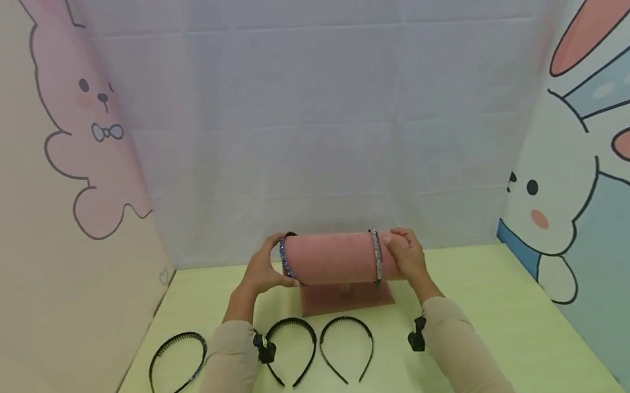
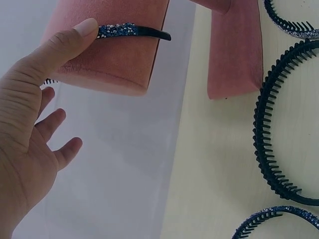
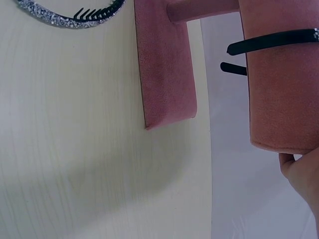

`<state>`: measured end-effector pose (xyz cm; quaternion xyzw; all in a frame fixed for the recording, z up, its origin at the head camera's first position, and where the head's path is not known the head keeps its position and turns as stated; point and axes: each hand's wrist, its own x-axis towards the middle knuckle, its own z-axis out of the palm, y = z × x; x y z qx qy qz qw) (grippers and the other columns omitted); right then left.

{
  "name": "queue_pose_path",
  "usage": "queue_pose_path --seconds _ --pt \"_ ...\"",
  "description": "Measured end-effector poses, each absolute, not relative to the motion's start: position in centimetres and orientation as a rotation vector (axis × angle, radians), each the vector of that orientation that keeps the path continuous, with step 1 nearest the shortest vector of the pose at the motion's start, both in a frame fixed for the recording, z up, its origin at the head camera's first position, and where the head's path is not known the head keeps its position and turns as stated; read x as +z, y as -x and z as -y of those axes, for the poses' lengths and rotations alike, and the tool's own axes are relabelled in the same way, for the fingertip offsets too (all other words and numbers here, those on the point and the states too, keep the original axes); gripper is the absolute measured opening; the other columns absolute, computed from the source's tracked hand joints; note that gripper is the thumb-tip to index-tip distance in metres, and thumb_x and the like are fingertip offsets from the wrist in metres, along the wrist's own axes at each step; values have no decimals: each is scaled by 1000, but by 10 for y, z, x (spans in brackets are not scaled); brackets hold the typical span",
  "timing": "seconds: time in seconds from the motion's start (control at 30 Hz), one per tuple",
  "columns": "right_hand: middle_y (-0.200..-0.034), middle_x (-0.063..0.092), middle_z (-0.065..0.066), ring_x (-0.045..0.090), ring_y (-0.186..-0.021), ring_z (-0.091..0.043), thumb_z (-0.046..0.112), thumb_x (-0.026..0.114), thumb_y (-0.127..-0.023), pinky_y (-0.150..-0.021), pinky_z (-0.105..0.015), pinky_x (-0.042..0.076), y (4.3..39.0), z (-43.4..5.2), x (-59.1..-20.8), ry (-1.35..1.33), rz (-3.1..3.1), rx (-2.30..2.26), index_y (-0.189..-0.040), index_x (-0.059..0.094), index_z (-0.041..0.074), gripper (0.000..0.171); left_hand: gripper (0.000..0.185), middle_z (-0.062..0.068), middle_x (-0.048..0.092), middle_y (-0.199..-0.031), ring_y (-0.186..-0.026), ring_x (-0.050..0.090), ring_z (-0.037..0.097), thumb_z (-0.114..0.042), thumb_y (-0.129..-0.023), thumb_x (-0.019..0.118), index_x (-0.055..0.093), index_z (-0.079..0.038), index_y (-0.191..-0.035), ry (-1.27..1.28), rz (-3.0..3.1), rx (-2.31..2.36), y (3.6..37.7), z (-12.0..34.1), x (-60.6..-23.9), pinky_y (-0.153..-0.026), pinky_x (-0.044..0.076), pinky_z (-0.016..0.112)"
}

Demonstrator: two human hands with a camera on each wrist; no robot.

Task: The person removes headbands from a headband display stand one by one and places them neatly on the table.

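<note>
A staged tabletop booth, like a small display or recording set.

A pale green table (image 1: pixel 482 333) sits boxed in by a creased white backdrop sheet (image 1: pixel 313 125) and cartoon rabbit panels (image 1: pixel 92 131) on both sides, with a pink velvet headband stand (image 1: pixel 334 259) near the table's far edge.

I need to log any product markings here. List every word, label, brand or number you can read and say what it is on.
None: no readable text shows in any view.
The pink velvet display roll, its base, and the headbands on the table carry no label or tag.
The wall panels show only cartoon rabbit drawings, no lettering.
The left hand and right hand hide the roll's two ends.
</note>
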<state>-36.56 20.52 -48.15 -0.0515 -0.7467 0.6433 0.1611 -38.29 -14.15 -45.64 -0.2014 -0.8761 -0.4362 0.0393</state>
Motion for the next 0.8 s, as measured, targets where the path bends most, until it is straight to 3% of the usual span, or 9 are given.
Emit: queue_pose_path --seconds 0.37,0.8 --pt "-127 49 -12 46 -107 -29 30 63 -87 -88 -45 38 366 -206 -481 158 2142 1812 -117 56 17 34 116 13 31 -146 -129 31 36 -24 -50 93 27 -14 -145 533 2695 -1320 379 151 -462 -97 33 55" --pt "-128 48 -12 45 -107 -28 30 63 -88 -87 -44 38 366 -207 -483 141 2129 1849 -119 54 16 36 106 14 35 -142 -130 31 34 -25 -53 92 35 -7 -141 486 2578 -1262 362 157 -477 -99 32 53"
